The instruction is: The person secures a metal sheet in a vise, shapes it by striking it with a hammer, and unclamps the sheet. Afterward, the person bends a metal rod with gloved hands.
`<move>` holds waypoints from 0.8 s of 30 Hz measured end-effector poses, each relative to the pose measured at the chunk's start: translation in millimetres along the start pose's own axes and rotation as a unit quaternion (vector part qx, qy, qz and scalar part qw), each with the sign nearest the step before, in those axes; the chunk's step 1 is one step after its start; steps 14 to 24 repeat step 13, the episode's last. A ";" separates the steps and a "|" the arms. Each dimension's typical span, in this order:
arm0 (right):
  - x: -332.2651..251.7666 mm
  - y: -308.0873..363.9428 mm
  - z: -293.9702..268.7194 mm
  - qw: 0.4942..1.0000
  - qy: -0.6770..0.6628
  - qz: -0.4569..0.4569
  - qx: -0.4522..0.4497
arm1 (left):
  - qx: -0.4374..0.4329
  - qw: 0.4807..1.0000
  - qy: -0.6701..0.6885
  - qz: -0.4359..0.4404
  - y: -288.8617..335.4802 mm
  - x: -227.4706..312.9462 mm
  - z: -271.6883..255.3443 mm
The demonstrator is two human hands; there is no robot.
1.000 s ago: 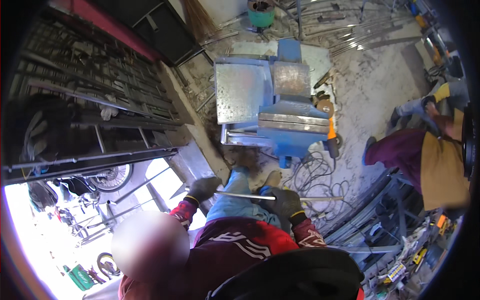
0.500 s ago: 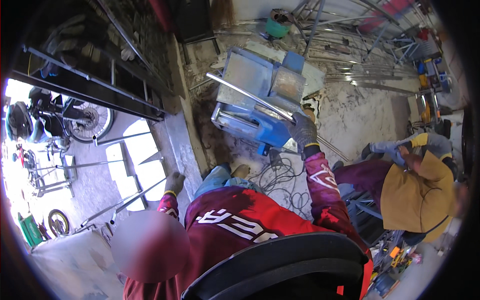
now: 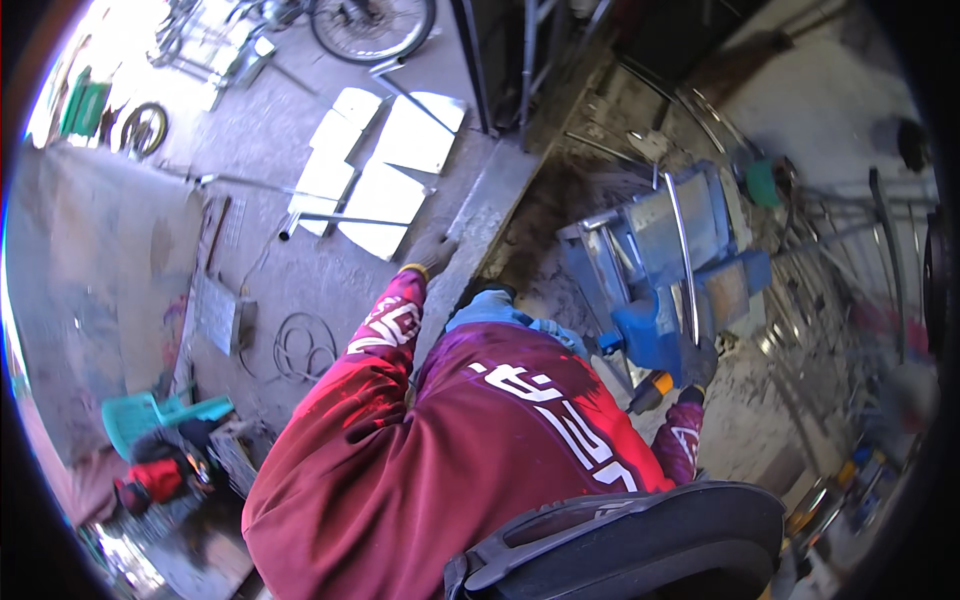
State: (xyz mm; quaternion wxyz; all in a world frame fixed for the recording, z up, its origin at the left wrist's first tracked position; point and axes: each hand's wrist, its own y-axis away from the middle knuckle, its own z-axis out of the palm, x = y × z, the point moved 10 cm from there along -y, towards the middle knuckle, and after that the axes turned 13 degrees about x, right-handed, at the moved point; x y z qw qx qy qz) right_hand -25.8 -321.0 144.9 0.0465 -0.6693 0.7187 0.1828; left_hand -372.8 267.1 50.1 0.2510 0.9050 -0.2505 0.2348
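My right hand [image 3: 699, 362], in a dark grey glove, is closed around a shiny metal tube [image 3: 681, 245]. Upward from the fist, the tube crosses over a blue-and-grey metal machine [image 3: 665, 240] on the floor. A tool with a yellow-and-black body [image 3: 652, 390] lies close by my right hand. My left hand [image 3: 432, 252], also gloved in grey, hangs out to the left above a concrete ledge [image 3: 490, 205]. Its fingers look loosely extended, with nothing visible in them. Near it, apart from the fingers as far as I can see, a bent metal tube [image 3: 355, 219] extends over white panels.
White panels [image 3: 420, 130] lie on the floor at left, with a motorcycle wheel [image 3: 370, 25] beyond them. A coiled cable [image 3: 303, 345] and a teal plastic chair [image 3: 160, 418] are at lower left. Several metal bars [image 3: 800, 360] and a green container [image 3: 765, 183] are at right.
My view has swung left, so the machine now appears farther right and the panels higher up. The tube stays in my right hand. The seated person at right has left the view.
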 end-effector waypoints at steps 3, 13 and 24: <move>27.2 -10.2 10.1 0.999 -0.035 -0.035 0.011 | 0.069 0.994 0.075 0.046 1.4 64.7 -35.0; 8.1 -36.8 37.8 0.985 -0.029 -0.032 -0.164 | 0.075 0.980 -0.018 -0.183 215.9 -78.8 28.5; 8.1 -36.8 37.8 0.985 -0.029 -0.032 -0.164 | 0.075 0.980 -0.018 -0.183 215.9 -78.8 28.5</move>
